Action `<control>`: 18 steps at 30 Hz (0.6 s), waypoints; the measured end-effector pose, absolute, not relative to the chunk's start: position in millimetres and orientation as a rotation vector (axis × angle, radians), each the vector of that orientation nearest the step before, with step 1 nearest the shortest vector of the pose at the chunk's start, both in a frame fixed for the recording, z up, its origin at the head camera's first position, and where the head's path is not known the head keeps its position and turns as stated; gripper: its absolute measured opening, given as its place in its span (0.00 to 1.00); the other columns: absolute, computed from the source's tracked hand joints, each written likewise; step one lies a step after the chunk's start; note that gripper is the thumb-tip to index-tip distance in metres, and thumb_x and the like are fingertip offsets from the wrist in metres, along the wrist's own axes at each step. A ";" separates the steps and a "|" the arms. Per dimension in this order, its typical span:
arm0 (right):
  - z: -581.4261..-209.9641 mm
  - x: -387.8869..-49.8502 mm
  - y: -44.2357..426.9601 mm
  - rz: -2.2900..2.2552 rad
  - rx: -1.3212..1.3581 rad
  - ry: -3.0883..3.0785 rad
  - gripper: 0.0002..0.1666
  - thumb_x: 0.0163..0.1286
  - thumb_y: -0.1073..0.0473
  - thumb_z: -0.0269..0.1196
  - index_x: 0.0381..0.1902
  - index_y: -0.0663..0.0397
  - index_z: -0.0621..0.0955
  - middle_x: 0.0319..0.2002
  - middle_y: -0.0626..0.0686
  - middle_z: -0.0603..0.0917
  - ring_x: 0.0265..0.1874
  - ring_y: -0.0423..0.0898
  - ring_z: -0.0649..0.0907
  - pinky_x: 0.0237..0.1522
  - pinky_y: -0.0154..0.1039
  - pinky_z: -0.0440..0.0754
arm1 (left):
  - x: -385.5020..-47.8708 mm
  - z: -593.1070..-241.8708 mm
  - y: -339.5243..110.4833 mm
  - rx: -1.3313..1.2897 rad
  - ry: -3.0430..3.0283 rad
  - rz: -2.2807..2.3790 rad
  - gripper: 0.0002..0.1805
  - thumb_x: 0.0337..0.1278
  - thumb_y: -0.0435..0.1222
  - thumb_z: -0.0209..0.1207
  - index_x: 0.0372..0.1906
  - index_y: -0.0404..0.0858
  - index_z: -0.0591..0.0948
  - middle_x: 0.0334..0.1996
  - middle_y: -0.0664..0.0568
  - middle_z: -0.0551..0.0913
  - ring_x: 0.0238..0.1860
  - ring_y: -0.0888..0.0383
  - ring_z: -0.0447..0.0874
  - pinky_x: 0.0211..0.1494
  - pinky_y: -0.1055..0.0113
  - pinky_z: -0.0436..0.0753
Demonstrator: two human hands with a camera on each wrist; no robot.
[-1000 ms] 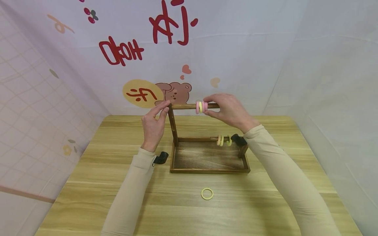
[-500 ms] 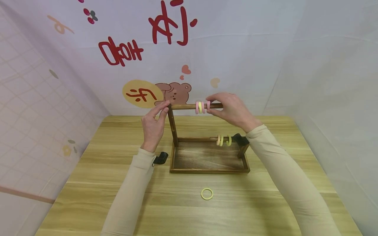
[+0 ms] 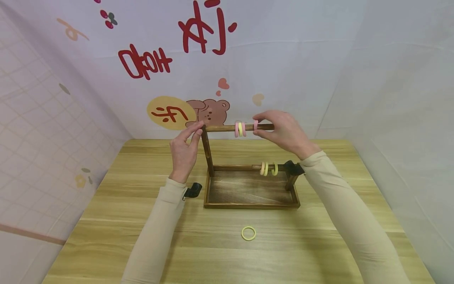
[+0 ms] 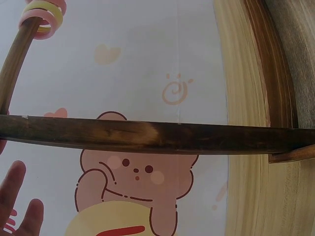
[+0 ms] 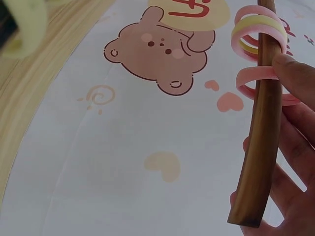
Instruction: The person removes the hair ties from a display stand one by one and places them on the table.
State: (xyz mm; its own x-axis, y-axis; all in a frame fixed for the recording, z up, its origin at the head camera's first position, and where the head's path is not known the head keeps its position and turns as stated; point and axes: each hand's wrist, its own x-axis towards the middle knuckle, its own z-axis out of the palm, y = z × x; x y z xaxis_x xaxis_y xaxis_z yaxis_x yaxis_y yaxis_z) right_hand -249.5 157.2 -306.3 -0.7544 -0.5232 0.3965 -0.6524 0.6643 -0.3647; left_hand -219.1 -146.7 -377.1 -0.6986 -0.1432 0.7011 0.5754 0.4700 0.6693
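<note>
A wooden stand has an upper rod [image 3: 223, 128] joined to a post at its left; in the right wrist view the rod's other end is free. The right hand [image 3: 283, 132] pinches a pink ring [image 3: 255, 125] that encircles the rod. Left of it, two pink rings and a yellow ring [image 5: 256, 20] hang close together on the same rod. The left hand [image 3: 183, 152] holds the rod's corner at the post [image 3: 208, 152] with its fingertips. On the lower rod hang several yellowish rings [image 3: 266, 169].
A loose yellow ring [image 3: 248, 233] lies flat on the wooden table [image 3: 159, 236] in front of the stand's tray [image 3: 248, 206]. A printed cloth [image 3: 283, 71] hangs behind the table. Black wrist cameras sit near both cuffs, the right one beside the lower rod.
The right hand has slid one pink ring rightward along the upper rod, parting it from the other three. The left hand has stayed in place.
</note>
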 end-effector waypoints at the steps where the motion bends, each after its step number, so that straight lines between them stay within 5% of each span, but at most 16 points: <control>1: -306.5 -249.2 157.8 0.722 0.943 -2.624 0.25 0.67 0.54 0.75 0.59 0.57 0.85 0.55 0.55 0.87 0.57 0.55 0.84 0.64 0.53 0.76 | -218.9 -377.0 -146.8 -0.358 -2.001 -1.277 0.15 0.72 0.38 0.64 0.56 0.37 0.88 0.53 0.47 0.89 0.60 0.53 0.85 0.67 0.58 0.78; 18: -306.0 -245.9 175.1 0.783 0.910 -2.609 0.23 0.67 0.56 0.74 0.58 0.57 0.85 0.57 0.56 0.86 0.61 0.55 0.82 0.65 0.54 0.75 | -218.4 -376.6 -145.7 -0.346 -1.998 -1.299 0.14 0.71 0.38 0.64 0.56 0.38 0.89 0.53 0.48 0.89 0.60 0.53 0.85 0.67 0.57 0.78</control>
